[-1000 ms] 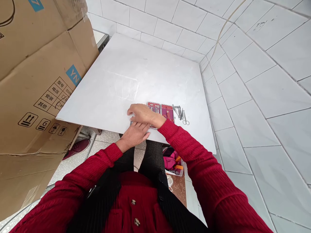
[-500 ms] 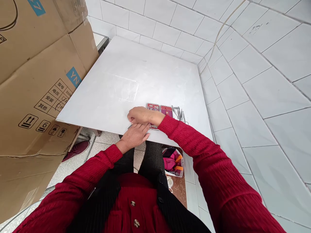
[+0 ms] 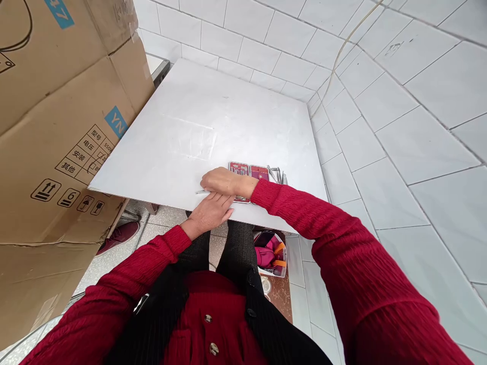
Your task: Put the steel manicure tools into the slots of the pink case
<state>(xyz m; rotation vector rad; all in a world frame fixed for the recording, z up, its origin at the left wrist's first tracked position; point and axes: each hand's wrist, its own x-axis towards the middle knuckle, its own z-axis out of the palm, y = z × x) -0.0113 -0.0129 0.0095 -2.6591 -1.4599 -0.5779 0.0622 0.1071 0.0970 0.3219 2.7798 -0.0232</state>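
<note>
White tiles (image 3: 403,167) cover the walls behind and to the right of a white worktop (image 3: 247,116). At far left stands a big cardboard box (image 3: 76,96), with a dark red shoe (image 3: 122,232) on the floor by its lower edge. Further right, at the worktop's near edge, a thin metal tip (image 3: 200,192) pokes out to the left from where the two hands meet; I cannot tell which one has hold of it. The left hand (image 3: 210,213) lies palm down, its fingers reaching under the right hand (image 3: 221,181). That right hand is bent over with its fingers tucked from sight, so its grip is hidden from me. Just right of them, an open red case (image 3: 259,173) lies partly covered by the right wrist. Below the worktop sits a tub (image 3: 280,273) of pink things, and beside the case rest some metal tools (image 3: 277,174), partly behind the sleeve.
</note>
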